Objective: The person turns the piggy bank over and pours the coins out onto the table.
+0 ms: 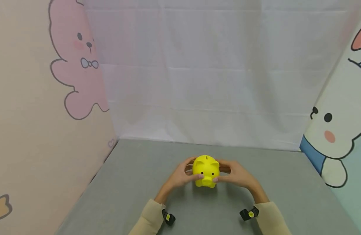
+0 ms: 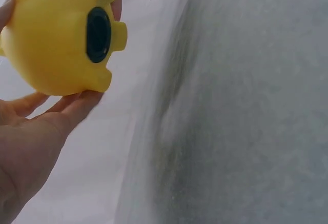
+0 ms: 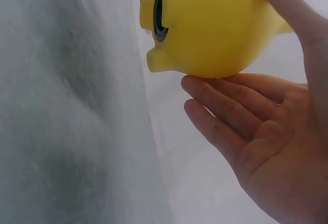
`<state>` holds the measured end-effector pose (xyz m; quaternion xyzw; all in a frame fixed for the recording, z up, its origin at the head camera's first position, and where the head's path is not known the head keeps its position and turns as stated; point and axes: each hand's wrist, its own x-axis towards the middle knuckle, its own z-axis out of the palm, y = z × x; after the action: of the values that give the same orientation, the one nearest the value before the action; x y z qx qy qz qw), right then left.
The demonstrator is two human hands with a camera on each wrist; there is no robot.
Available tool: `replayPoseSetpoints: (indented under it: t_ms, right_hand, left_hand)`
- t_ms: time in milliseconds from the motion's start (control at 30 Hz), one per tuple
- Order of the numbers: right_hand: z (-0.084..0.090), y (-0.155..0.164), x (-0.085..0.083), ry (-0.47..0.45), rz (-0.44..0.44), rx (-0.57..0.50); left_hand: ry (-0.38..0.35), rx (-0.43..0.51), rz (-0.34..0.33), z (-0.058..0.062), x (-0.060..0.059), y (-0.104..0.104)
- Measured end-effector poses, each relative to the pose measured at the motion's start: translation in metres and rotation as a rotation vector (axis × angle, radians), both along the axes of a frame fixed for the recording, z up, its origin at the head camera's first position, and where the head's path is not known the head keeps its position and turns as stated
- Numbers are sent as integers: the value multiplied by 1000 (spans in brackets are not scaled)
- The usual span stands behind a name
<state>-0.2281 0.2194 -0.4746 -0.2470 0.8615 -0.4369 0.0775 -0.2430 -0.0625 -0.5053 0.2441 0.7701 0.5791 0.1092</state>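
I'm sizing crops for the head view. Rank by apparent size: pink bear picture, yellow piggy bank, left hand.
1. pink bear picture
2. yellow piggy bank and left hand: too alike to rank.

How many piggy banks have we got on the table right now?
1. The yellow piggy bank sits near the middle of the grey table, held between the left hand and the right hand. None other visible.

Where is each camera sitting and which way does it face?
Head: above, looking forward and down at the grey table; both hands and sleeves show, cupping the piggy bank.
Left wrist: beside the left hand, facing the bank's underside.
Right wrist: beside the right hand, facing the same underside.
Both wrist views share the bank's dark plug.
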Motion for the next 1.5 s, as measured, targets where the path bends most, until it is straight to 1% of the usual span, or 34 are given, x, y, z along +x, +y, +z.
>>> replayPoseSetpoints:
  t_ms: [67, 167, 267, 367, 500, 633, 733, 800, 900, 1033, 1167, 1367, 1433, 1500]
  right_hand:
    - [-1, -1, 6, 8, 14, -16]
    - [-2, -4, 17, 0, 12, -21]
    - [-2, -7, 25, -23, -15, -25]
    - [-1, -11, 30, -21, -50, -18]
    - [2, -16, 33, 40, -70, -46]
    - [5, -20, 37, 140, -35, -97]
    - [4, -24, 41, 202, -13, -98]
    - [3, -27, 43, 224, -12, -91]
    - [0, -29, 45, 250, -36, -88]
    - [-2, -29, 46, 275, -82, -93]
    - [-3, -28, 45, 302, -107, -101]
    - [-5, -26, 46, 301, -127, -127]
    - [-5, -26, 46, 283, -133, -140]
    - [-5, -25, 47, 253, -142, -151]
  left_hand:
    - [-8, 9, 0, -1, 5, 0]
    - [-12, 8, -3, -3, 12, 0]
    - [-11, 19, 0, -2, 17, -1]
    - [-4, 38, 21, 2, 19, -3]
    - [4, 48, 41, 6, 22, -5]
    - [-15, 48, 42, 7, 24, -6]
    - [-37, 49, 60, 10, 27, -4]
    - [-39, 52, 68, 11, 30, -2]
    - [-51, 54, 76, 13, 32, 0]
    - [-84, 50, 64, 13, 34, 4]
    - [-99, 29, 46, 14, 35, 6]
    - [-102, -17, 25, 12, 32, 7]
    - [-100, -34, 14, 11, 32, 7]
    - [-91, -66, 18, 11, 32, 6]
